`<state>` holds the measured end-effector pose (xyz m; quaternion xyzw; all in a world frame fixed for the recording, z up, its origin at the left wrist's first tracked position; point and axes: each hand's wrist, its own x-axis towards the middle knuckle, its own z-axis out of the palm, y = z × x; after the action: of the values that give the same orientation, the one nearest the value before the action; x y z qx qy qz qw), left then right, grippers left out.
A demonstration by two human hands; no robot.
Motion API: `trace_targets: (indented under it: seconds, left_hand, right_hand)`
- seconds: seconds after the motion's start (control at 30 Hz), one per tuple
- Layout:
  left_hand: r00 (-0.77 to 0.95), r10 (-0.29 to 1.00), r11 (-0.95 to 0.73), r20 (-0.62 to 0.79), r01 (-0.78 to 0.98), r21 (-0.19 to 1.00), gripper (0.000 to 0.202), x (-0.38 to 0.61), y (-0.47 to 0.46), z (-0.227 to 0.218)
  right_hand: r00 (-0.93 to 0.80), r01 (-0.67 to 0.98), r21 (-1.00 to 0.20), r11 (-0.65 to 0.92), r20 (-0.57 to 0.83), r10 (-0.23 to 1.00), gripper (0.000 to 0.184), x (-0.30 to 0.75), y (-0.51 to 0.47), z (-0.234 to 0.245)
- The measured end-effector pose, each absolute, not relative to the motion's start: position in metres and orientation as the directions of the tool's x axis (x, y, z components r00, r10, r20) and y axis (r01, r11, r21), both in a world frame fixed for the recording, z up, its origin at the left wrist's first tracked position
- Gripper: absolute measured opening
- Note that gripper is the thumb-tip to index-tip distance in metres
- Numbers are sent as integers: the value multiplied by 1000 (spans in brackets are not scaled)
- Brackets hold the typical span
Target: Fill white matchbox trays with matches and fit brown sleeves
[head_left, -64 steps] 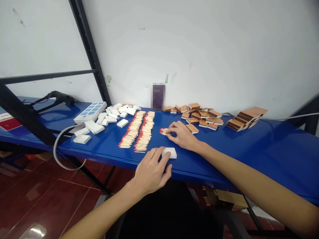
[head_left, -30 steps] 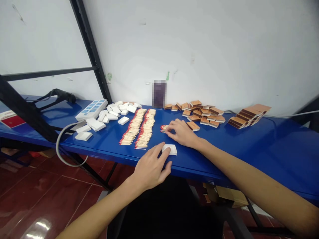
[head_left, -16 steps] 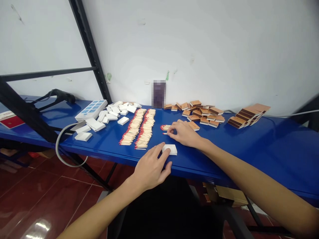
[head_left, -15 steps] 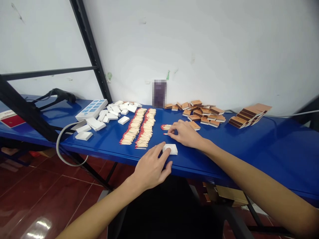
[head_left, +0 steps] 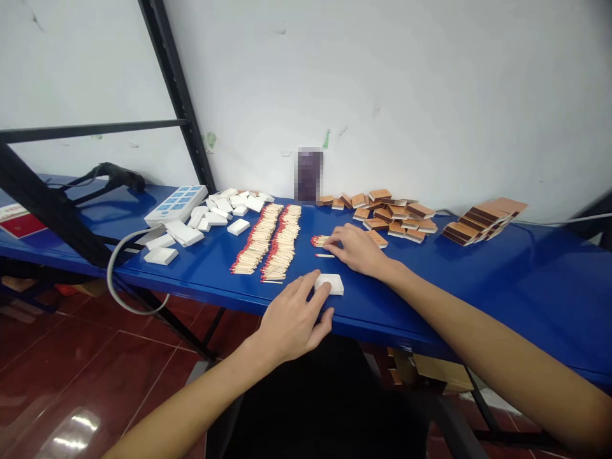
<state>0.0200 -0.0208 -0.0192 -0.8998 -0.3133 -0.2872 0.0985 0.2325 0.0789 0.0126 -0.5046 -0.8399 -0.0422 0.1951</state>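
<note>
My left hand (head_left: 299,319) rests at the table's front edge, its index finger and thumb against a small white matchbox tray (head_left: 336,284). Just beyond, my right hand (head_left: 358,250) has its fingertips pinched on the right end of a small bunch of red-headed matches (head_left: 319,240); the fingers hide part of it. One single match (head_left: 325,255) lies alone below the bunch. Left of the hands, two long rows of matches (head_left: 282,245) run away from me. An orange-brown matchbox (head_left: 377,239) lies just behind my right hand.
White trays (head_left: 215,218) are heaped at the left, beside a white box with blue squares (head_left: 176,205). Brown matchboxes (head_left: 396,213) pile up at the back; more brown sleeves (head_left: 482,220) lean in a stack further right. A black shelf post (head_left: 176,95) and grey cable (head_left: 111,274) stand left.
My right hand's fingertips have shifted slightly up from beside the single match to the end of the small bunch. My left hand stays on the tray; the view has tilted slightly.
</note>
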Motion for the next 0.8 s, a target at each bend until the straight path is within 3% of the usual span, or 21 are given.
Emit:
trace_targets:
  seconds: [0.53,0.8]
  left_hand:
    - [640,513,-784,571,621,8,35,20,-21,-20]
    - [637,525,-783,564,621,26,34,20,-21,-19]
  right_hand:
    - [-392,840,-249,481,333,857,22,233,67,22]
    - [-368,873,-173,455,377,850,24,233,75,16]
